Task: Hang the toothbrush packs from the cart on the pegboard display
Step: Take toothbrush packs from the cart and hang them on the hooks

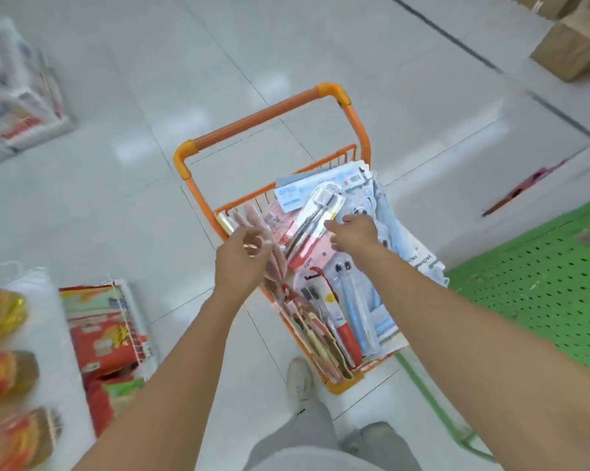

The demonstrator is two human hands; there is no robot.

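Both hands point(242, 253) apparently over cart point(351, 372) packs point(308, 229)

The cart point(341, 385) is open on top, so a hand can come straight down into it. Its orange handle point(263, 117) arches over the far end and bars that side. Toothbrush packs point(320, 229) fill the cart to its rim and spill over the right side, leaving no gap between them. The green pegboard point(541, 283) lies close on the cart's right. Left of the cart is bare floor point(116, 205), then a shelf of red packets point(103, 334).
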